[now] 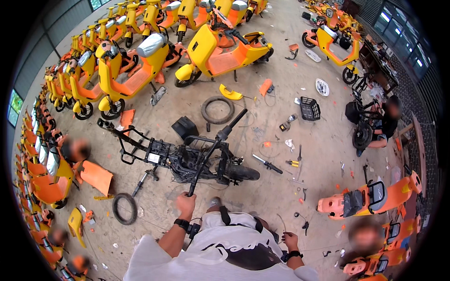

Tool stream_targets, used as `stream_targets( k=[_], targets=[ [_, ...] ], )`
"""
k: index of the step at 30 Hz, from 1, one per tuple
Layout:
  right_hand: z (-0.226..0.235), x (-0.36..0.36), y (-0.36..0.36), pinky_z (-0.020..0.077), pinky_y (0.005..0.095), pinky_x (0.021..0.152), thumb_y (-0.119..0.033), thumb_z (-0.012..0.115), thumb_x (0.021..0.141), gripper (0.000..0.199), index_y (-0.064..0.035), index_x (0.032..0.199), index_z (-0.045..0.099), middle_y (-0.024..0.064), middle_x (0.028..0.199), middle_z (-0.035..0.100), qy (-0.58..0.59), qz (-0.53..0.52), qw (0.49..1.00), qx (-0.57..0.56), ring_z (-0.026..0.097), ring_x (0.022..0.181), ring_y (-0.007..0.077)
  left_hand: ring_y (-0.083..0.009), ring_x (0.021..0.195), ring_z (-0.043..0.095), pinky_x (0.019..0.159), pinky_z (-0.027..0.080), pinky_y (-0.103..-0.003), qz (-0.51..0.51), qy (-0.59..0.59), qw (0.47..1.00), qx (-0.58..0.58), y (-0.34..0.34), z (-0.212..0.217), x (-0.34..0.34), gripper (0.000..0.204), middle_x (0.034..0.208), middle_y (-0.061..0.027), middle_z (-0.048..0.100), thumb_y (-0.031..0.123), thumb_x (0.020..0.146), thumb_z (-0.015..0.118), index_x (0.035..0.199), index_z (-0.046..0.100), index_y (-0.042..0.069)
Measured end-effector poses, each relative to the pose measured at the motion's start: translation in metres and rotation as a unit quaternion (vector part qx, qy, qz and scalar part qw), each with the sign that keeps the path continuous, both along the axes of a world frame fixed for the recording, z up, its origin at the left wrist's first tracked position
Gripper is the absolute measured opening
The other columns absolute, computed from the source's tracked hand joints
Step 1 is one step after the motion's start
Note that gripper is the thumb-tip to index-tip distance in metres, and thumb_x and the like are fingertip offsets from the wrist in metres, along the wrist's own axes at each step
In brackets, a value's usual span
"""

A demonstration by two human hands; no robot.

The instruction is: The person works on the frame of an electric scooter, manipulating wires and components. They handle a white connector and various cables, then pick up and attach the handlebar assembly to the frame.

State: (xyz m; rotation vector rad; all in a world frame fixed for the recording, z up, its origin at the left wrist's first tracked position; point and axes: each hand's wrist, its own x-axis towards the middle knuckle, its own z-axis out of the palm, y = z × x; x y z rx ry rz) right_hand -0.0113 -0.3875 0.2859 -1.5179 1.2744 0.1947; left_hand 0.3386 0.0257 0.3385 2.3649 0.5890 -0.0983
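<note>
A stripped black scooter frame (pixel 161 158) stands in front of me on the concrete floor. Its front wheel (pixel 243 172) points to the right, and its handlebar (pixel 206 161) runs from far to near. My left hand (pixel 186 204) is closed round the handlebar's near end. Low at my right side, my right hand (pixel 289 240) has its fingers curled together. A thin bent strip (pixel 281 222) sticks out from those fingertips, too slight to name more exactly. Beyond the frame lie a loose tire (pixel 204 111) and a black box (pixel 184 127).
Yellow and orange scooters (pixel 133 84) stand in rows at the left and back. Another tire (pixel 115 209), an orange panel (pixel 96 177), a black basket (pixel 309 108), a shock absorber (pixel 268 164) and yellow-handled pliers (pixel 294 163) lie about. A person (pixel 386 112) crouches beside another black frame at right.
</note>
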Motion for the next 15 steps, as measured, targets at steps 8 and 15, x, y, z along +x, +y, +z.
stream_targets(
  k=[8, 15],
  targets=[
    [0.020, -0.041, -0.001, 0.0493, 0.0294, 0.051, -0.006, 0.054, 0.084, 0.021, 0.0015, 0.098, 0.069, 0.0113, 0.076, 0.068, 0.064, -0.042, 0.997, -0.015, 0.065, 0.061, 0.0184, -0.0352, 0.069, 0.067, 0.064, 0.051, -0.044, 0.029, 0.086, 0.995, -0.034, -0.034, -0.012, 0.001, 0.025, 0.070, -0.0179, 0.067, 0.023, 0.065, 0.072, 0.080, 0.071, 0.002],
    [0.022, -0.062, -0.041, 0.0503, 0.0288, 0.053, -0.007, 0.056, 0.084, 0.020, 0.0009, 0.096, 0.069, 0.0110, 0.077, 0.068, 0.098, -0.033, 0.994, 0.039, 0.065, 0.063, 0.0185, -0.0380, 0.075, 0.066, 0.069, 0.051, -0.046, 0.100, 0.095, 0.990, -0.035, -0.074, -0.058, -0.013, 0.026, 0.075, -0.0205, 0.067, 0.022, 0.067, 0.071, 0.082, 0.070, 0.000]
  ],
)
